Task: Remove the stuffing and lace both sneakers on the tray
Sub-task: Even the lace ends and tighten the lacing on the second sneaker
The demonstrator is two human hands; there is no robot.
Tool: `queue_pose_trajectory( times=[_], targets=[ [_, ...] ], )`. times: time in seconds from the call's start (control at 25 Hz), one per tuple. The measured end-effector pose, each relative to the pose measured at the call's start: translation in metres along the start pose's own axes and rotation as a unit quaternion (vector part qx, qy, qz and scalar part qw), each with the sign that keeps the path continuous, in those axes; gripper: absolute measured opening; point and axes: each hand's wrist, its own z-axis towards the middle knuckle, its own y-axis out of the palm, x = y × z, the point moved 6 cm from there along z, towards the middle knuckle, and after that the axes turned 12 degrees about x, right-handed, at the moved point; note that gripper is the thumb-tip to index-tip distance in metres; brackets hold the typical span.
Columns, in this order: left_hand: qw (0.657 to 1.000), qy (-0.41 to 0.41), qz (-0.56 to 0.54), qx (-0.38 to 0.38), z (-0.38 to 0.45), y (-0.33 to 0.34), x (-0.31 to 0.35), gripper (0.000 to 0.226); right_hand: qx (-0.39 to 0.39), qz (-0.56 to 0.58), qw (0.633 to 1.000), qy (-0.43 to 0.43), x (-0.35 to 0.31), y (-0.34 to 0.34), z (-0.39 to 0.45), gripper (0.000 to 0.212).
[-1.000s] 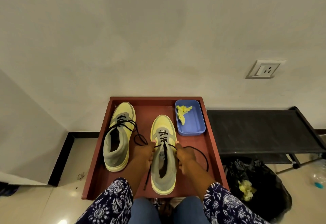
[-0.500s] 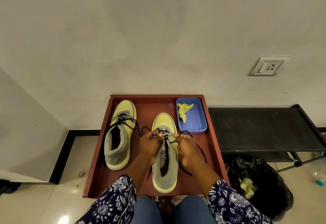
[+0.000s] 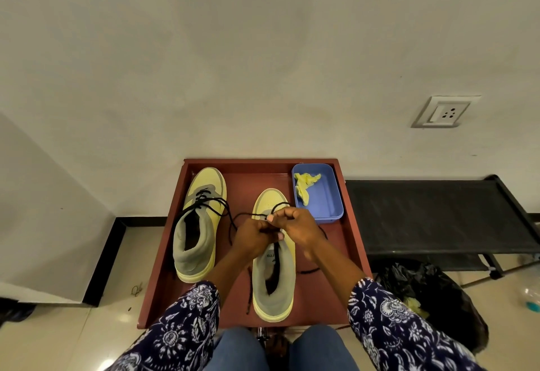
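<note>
With my left hand [image 3: 253, 238] and right hand [image 3: 296, 226] both pinching the thin black lace [image 3: 282, 204] above the near yellow-and-grey sneaker [image 3: 273, 283], slackened tension risks the half-formed knot slipping loose.

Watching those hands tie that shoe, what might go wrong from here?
The left sneaker's loose lace runs close beside the left hand, so it could get caught in the knot. The right hand pinches a small loop of the right sneaker's lace; it might slip. The blue tub sits close by and could be bumped.
</note>
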Motion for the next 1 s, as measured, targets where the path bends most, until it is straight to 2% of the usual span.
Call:
queue_pose_trajectory(
  times=[0.2, 0.32, 0.4, 0.52, 0.64, 0.8, 1.0],
  targets=[
    [1.0, -0.011, -0.008, 0.009, 0.0, -0.002, -0.002, 0.019, -0.002, -0.059, 0.998, -0.007, 0.001, -0.001, 0.008, 0.017],
    [0.999, -0.019, -0.03, -0.017, 0.0, -0.001, -0.002, 0.021, -0.044, -0.142, 0.988, -0.042, 0.006, -0.001, 0.015, 0.037],
    [0.997, -0.028, -0.062, -0.026, 0.001, -0.002, -0.003, 0.013, -0.064, -0.254, 0.96, -0.101, 0.011, -0.003, 0.02, 0.04],
    [0.99, -0.074, -0.122, -0.013, 0.002, -0.006, -0.008, 0.011, -0.036, -0.404, 0.9, -0.162, 0.018, -0.014, 0.022, 0.023],
    [0.971, -0.139, -0.195, -0.003, -0.003, -0.007, -0.009, 0.013, -0.008, -0.387, 0.897, -0.213, 0.015, -0.025, 0.015, 0.016],
    [0.945, -0.204, -0.255, 0.002, -0.006, -0.002, -0.012, 0.015, -0.031, -0.351, 0.895, -0.274, 0.007, -0.029, 0.002, 0.019],
    [0.941, -0.219, -0.258, 0.008, -0.006, -0.002, -0.013, 0.014, -0.06, -0.35, 0.883, -0.306, 0.01, -0.017, -0.012, 0.024]
  ],
)
